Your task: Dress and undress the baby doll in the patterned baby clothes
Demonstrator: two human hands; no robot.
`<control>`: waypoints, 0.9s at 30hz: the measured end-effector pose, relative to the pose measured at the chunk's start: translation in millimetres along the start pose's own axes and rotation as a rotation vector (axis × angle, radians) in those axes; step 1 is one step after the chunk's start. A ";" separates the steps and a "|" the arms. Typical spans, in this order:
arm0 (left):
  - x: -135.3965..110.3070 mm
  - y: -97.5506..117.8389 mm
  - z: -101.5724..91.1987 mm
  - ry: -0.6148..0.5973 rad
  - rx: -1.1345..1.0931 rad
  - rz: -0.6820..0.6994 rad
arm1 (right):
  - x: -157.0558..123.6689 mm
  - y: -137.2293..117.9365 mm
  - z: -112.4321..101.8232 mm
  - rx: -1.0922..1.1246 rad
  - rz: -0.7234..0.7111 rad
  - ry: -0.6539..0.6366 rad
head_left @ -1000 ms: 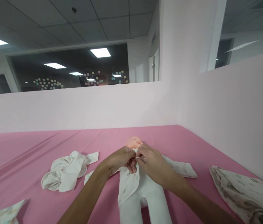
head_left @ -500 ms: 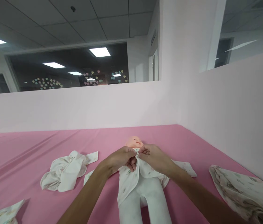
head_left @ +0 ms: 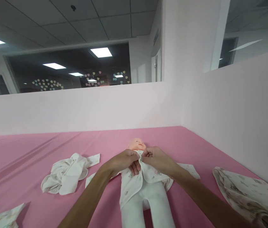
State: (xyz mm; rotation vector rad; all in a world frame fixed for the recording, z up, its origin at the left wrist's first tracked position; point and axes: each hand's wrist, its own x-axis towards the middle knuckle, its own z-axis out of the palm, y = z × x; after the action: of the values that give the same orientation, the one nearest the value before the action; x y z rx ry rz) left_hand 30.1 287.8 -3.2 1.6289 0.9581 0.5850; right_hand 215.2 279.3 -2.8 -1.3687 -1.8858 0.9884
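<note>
A baby doll (head_left: 136,144) lies on its back on the pink table (head_left: 29,152), head away from me. It wears white trousers and a white printed jacket (head_left: 134,186). My left hand (head_left: 121,161) and my right hand (head_left: 156,160) meet at the doll's neck. Both are closed, pinching the two front edges of the jacket together just under the chin. The jacket hangs open lower down over the belly.
A crumpled white garment (head_left: 64,174) lies left of the doll. Folded printed cloth (head_left: 248,193) lies at the right by the pale partition wall (head_left: 231,110). Another piece of cloth (head_left: 3,217) shows at the bottom left corner.
My right hand has drawn the right jacket flap up from the doll's chest to the neck. The left hand has stayed at the collar.
</note>
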 end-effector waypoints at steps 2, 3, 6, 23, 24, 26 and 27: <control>-0.5 1.3 -0.9 -0.010 0.017 -0.007 | -0.3 -0.2 0.2 0.001 -0.003 -0.003; -0.2 1.3 -1.6 -0.012 0.029 -0.009 | -0.4 -0.4 0.3 0.002 -0.006 -0.005; 1.8 -1.0 -2.6 0.010 0.083 0.000 | -0.2 -0.6 0.4 -0.008 -0.012 -0.009; 7.2 -2.6 0.4 0.183 -0.008 0.091 | -1.1 0.4 -1.0 0.069 -0.084 -0.027; 6.9 -2.5 0.5 0.179 -0.017 0.095 | -0.9 0.5 -1.2 0.071 -0.089 -0.030; 6.8 -2.6 1.0 0.164 -0.041 0.095 | -0.3 1.0 -1.0 0.064 -0.097 -0.006; 6.9 -2.6 1.4 0.158 -0.056 0.090 | 0.1 1.6 -0.6 0.057 -0.096 0.012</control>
State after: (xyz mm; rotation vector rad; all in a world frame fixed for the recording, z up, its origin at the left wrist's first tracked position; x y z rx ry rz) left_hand 34.3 292.9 -6.9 1.5999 0.9778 0.8042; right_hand 216.5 279.8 -3.7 -1.2378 -1.8816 0.9761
